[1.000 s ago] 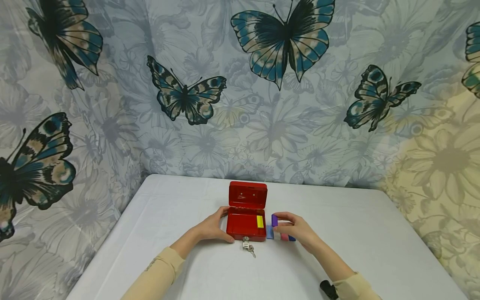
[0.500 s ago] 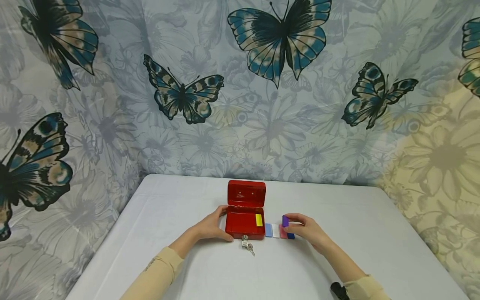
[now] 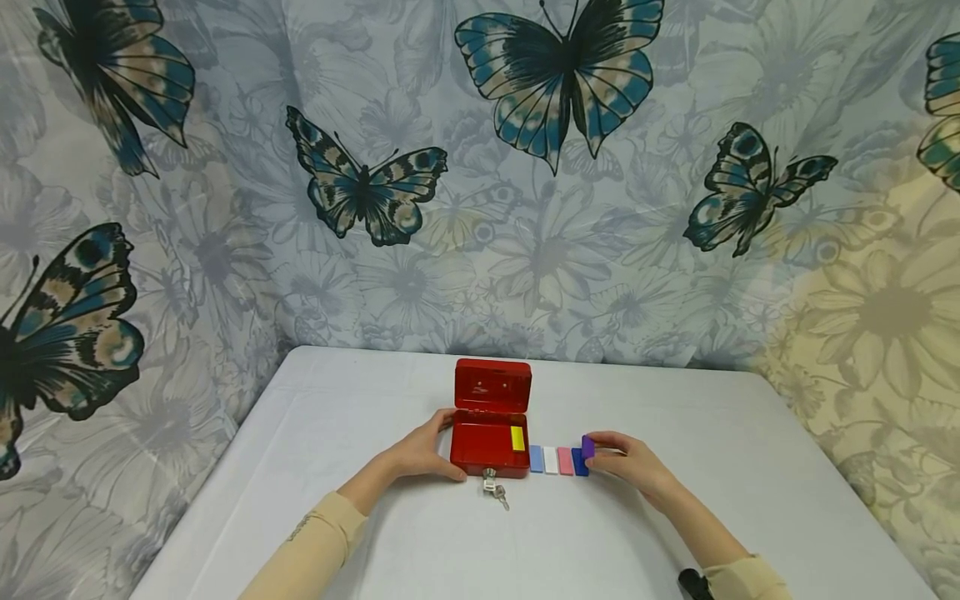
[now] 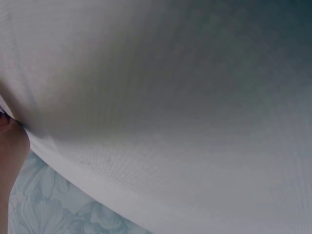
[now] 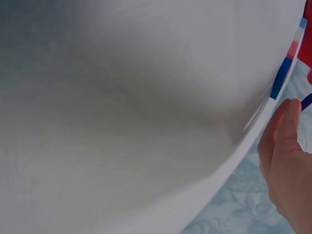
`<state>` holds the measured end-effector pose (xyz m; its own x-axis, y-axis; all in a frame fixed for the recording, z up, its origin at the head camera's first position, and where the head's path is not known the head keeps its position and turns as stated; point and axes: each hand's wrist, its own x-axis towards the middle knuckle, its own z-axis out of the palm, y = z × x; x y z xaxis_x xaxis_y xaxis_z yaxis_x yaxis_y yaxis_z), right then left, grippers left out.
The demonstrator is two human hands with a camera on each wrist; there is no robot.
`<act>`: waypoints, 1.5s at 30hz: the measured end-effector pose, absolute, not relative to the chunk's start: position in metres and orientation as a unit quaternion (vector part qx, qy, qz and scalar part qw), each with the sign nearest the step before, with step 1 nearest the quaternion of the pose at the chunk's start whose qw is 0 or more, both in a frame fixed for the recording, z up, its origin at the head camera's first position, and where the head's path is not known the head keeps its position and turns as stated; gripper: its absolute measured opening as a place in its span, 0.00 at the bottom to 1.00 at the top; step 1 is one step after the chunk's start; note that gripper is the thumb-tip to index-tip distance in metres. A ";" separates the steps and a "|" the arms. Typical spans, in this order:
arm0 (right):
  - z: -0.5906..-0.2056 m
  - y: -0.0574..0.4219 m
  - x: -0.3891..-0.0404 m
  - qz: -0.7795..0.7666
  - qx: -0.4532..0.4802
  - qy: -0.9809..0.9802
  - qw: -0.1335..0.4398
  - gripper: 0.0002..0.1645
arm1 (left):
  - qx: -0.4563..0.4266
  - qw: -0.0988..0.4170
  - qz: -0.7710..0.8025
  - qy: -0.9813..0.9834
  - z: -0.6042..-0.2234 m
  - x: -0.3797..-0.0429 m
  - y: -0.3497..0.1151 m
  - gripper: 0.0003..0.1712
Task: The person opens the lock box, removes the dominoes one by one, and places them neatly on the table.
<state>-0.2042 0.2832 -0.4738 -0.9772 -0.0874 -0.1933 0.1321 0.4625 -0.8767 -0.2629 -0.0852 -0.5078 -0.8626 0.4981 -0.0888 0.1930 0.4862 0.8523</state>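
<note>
A red metal cash box (image 3: 489,468) stands on the table with its lid (image 3: 492,385) raised. My left hand (image 3: 418,450) holds the box's left side, thumb at the front corner and fingers farther back. Inside, at the right, lies a yellow block (image 3: 517,438). Thumb and fingers of my right hand (image 3: 632,468) pinch a purple block (image 3: 588,447), held upright at the right end of a row of flat blocks. From the box outward the row runs light blue (image 3: 536,459), white (image 3: 551,461), pink (image 3: 566,461) and dark blue (image 3: 579,462).
At the box's front hangs a silver padlock (image 3: 489,480) with keys (image 3: 501,494) in it. White cloth covers the table (image 3: 360,379). Behind it rises a backdrop (image 3: 547,267) printed with butterflies and flowers.
My right hand has carried the purple block rightward, from beside the box along the row to its far end, uncovering the pink and dark blue blocks. The left hand keeps its place on the box.
</note>
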 end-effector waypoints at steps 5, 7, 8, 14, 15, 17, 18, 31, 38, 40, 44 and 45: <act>-0.476 0.290 -0.204 -0.509 0.004 0.854 0.108 0.36 | 0.205 0.165 0.467 0.844 -0.507 -0.263 -0.084 0.59; -0.477 0.292 -0.204 -0.510 0.005 0.853 0.109 0.35 | 0.205 0.164 0.467 0.844 -0.507 -0.263 -0.084 0.59; -0.478 0.293 -0.204 -0.509 0.004 0.854 0.111 0.35 | 0.205 0.164 0.468 0.844 -0.507 -0.263 -0.084 0.59; -0.481 0.296 -0.206 -0.497 -0.003 0.860 0.113 0.34 | 0.205 0.165 0.470 0.842 -0.506 -0.263 -0.085 0.59; -0.482 0.296 -0.207 -0.494 0.001 0.862 0.111 0.33 | 0.206 0.164 0.470 0.842 -0.506 -0.263 -0.085 0.59; -0.482 0.297 -0.208 -0.484 0.001 0.868 0.108 0.33 | 0.206 0.165 0.469 0.843 -0.506 -0.263 -0.086 0.59; -0.483 0.297 -0.208 -0.479 0.004 0.871 0.107 0.33 | 0.206 0.165 0.469 0.843 -0.506 -0.263 -0.085 0.59; -0.482 0.297 -0.207 -0.434 -0.028 0.895 0.094 0.31 | 0.215 0.153 0.459 0.848 -0.505 -0.262 -0.086 0.58; -0.484 0.298 -0.209 -0.424 -0.060 0.898 0.096 0.29 | 0.213 0.157 0.461 0.847 -0.506 -0.261 -0.087 0.59; -0.484 0.299 -0.210 -0.418 -0.077 0.900 0.093 0.29 | 0.212 0.158 0.460 0.848 -0.507 -0.262 -0.086 0.59; -0.485 0.301 -0.212 -0.401 -0.095 0.907 0.087 0.27 | 0.209 0.161 0.460 0.848 -0.508 -0.263 -0.086 0.59; -0.486 0.302 -0.213 -0.398 -0.098 0.908 0.086 0.27 | 0.207 0.163 0.460 0.848 -0.508 -0.263 -0.086 0.59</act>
